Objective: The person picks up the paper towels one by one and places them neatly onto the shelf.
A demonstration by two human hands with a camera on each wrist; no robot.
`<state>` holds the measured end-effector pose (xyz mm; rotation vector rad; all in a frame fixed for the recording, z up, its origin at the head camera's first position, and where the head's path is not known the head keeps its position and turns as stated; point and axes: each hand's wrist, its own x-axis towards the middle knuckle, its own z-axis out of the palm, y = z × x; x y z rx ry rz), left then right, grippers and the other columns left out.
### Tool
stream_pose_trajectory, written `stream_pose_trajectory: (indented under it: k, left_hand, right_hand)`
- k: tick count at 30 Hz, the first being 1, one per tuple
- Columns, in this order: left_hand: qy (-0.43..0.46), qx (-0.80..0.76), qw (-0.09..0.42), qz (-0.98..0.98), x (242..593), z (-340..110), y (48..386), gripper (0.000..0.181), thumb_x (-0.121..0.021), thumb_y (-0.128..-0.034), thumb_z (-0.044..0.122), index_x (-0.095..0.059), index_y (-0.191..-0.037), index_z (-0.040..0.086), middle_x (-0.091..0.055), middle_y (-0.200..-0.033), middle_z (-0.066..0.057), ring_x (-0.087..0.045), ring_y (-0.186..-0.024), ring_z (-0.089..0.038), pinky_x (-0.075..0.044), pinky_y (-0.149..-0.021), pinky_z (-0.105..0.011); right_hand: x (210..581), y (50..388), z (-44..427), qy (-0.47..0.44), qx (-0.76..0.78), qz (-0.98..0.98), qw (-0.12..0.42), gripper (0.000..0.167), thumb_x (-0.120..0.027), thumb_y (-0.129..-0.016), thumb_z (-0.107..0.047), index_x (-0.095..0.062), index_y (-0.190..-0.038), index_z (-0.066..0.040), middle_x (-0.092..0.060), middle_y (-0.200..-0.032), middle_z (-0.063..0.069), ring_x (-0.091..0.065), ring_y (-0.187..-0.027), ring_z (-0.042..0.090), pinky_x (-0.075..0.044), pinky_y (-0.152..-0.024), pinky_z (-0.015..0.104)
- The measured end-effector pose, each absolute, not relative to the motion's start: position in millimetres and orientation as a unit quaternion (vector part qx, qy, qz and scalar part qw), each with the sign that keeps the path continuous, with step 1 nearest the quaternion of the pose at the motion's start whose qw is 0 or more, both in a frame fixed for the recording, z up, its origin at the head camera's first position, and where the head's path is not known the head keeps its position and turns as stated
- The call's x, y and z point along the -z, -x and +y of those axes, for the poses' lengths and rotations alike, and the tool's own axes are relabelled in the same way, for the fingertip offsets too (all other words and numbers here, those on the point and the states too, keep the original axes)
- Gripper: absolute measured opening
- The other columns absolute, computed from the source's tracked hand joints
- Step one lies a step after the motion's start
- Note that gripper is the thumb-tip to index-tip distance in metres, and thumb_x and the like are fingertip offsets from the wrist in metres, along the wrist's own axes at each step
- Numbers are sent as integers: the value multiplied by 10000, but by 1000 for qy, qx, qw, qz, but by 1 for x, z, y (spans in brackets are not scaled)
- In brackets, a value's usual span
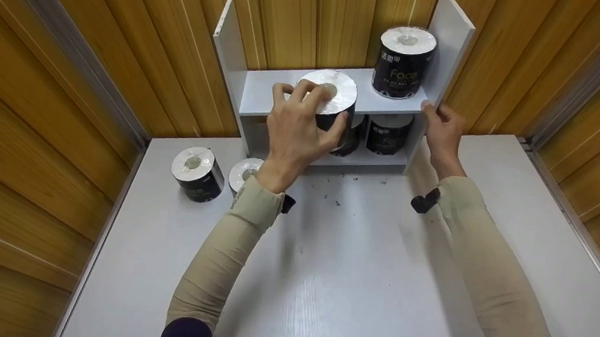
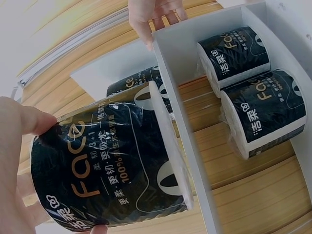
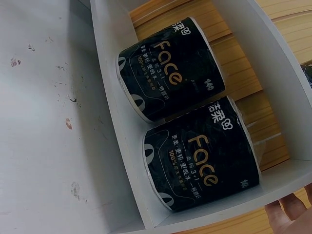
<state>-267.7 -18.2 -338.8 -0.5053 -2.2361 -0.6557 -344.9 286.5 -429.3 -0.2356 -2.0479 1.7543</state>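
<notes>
My left hand (image 1: 298,128) grips a toilet paper roll (image 1: 344,93) by its upper part, thumb on one side and fingers on the other. The roll has a black wrapper lettered "Face" and is at the front of the upper board of a white shelf (image 1: 271,92); in the left wrist view it is apart from the board. My right hand (image 1: 446,140) pinches the shelf's right side panel near the upper board. Another roll (image 1: 403,72) stands upright at that board's right end. Two rolls, one of them this roll (image 3: 202,156), stand side by side in the lower compartment.
Two more rolls, a left one (image 1: 198,174) and one partly hidden by my left wrist (image 1: 243,172), stand on the white table (image 1: 345,279). Small dark specks lie before the shelf. Wood-patterned walls (image 1: 31,115) close in the back and sides.
</notes>
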Motion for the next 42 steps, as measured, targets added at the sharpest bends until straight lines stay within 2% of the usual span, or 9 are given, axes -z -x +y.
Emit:
stream_pose_trajectory:
  k: [6,17,28,38,42]
  left_hand:
    - [198,255,365,-873,336,-16,273,382,-722,-918,481,-744,-1125,161,-722,-1174,-38,-540,-1080,-338,-540,-768,-429]
    - [192,253,351,-881,331,-9,280,392,-720,-928,495,-744,-1143,168,-708,-1235,-40,-529,-1092,-330,-563,-706,-417]
    - [194,241,341,-888,329,-2,289,417,-724,-934,511,-737,-1148,153,-699,-1239,-50,-535,-1110,-347,-576,-714,-430]
    - [189,220,332,-898,324,4,297,422,-705,-954,532,-728,-1159,164,-693,-1250,-43,-527,-1131,-340,-592,-721,-411]
    - [187,214,329,-901,320,8,300,433,-699,-959,545,-726,-1164,165,-694,-1253,-41,-531,-1120,-333,-588,-731,-406]
  right_hand:
    - [429,344,288,91,-642,-732,210,248,-677,-1044,-391,-783,-1051,-167,-570,-777,-110,-479,-705,52,-418,-606,200]
    - [429,343,288,95,-640,-736,200,253,-668,-1050,-417,-757,-1068,-180,-573,-849,-96,-493,-777,75,-446,-650,206]
    - [428,345,288,86,-642,-733,207,250,-679,-1042,-384,-757,-982,-155,-520,-721,-122,-463,-673,47,-420,-579,192]
    - [429,344,288,91,-638,-738,200,288,-664,-1046,-403,-780,-1131,-154,-602,-821,-109,-502,-736,53,-437,-614,198]
    - [429,342,287,92,-639,-737,201,278,-668,-1044,-406,-780,-1120,-163,-615,-840,-108,-509,-748,55,-444,-619,197]
